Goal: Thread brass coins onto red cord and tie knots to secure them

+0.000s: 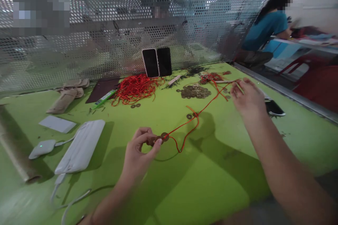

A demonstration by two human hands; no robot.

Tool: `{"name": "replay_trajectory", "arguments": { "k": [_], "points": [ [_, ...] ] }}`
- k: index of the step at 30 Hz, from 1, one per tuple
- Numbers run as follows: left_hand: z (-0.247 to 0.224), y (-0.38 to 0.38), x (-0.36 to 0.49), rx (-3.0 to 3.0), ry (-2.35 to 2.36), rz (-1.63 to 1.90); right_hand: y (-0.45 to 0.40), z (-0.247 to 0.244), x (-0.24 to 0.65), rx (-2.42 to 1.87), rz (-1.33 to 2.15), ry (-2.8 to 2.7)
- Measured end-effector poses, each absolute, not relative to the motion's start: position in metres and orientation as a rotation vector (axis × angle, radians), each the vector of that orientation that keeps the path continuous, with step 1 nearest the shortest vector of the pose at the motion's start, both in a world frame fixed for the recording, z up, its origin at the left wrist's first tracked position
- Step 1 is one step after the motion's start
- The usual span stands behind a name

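Observation:
My left hand [142,147] pinches several round brown coins [164,136] with holes, held just above the green table. From the coins a red cord [182,125] runs taut up to my right hand [246,95], whose fingers are closed on its far part. Another length of the cord hangs slack in a loop beside the coins. Two loose coins [189,116] lie under the taut stretch. Beyond them is a heap of similar coins [195,91], and a tangle of red cord [136,88] lies to its left.
Two phones [151,63] lean against the perforated metal screen [105,42]. At left are a white power bank [81,147], a white earbud case [42,148] and a cardboard tube [18,147]. A dark phone [274,108] lies beyond my right wrist. A person in teal [269,28] sits at another table.

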State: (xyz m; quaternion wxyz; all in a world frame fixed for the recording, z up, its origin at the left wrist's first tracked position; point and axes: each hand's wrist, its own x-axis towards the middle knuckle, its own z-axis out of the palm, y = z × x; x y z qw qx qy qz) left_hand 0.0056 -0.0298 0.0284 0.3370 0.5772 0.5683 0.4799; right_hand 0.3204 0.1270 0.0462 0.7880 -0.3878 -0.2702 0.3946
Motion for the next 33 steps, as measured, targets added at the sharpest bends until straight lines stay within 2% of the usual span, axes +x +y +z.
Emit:
{"name": "replay_trajectory", "arguments": {
  "k": [2, 4, 7, 9, 13, 15, 20, 26, 33],
  "points": [
    [0.027, -0.03, 0.005, 1.523, 1.485, 1.246, 0.109, 0.051, 0.295, -0.982, 0.412, -0.891],
    [0.026, -0.03, 0.005, 1.561, 1.482, 1.25, 0.084, 0.056, 0.262, -0.91, 0.259, -1.337],
    [0.027, -0.03, 0.005, 1.62, 1.476, 1.239, 0.047, 0.056, 0.216, -0.685, 0.559, -1.979],
    [0.028, -0.03, 0.005, 1.631, 1.476, 1.236, 0.03, 0.051, 0.195, -0.622, 0.794, -2.209],
    [0.029, -0.029, 0.004, 1.627, 1.513, 1.247, 0.02, 0.04, 0.181, -0.626, 1.188, -2.181],
    [0.028, -0.028, 0.003, 1.619, 1.532, 1.24, 0.02, 0.038, 0.182, -0.666, 1.228, -2.146],
    [0.027, -0.027, 0.004, 1.581, 1.524, 1.231, 0.022, 0.039, 0.187, -0.738, 0.869, -2.339],
    [0.03, -0.029, 0.006, 1.592, 1.499, 1.22, 0.024, 0.034, 0.191, -0.627, 0.594, -2.339],
    [0.029, -0.031, 0.006, 1.681, 1.479, 1.189, 0.026, 0.031, 0.198, -0.564, 0.435, -2.318]
  ]
}}
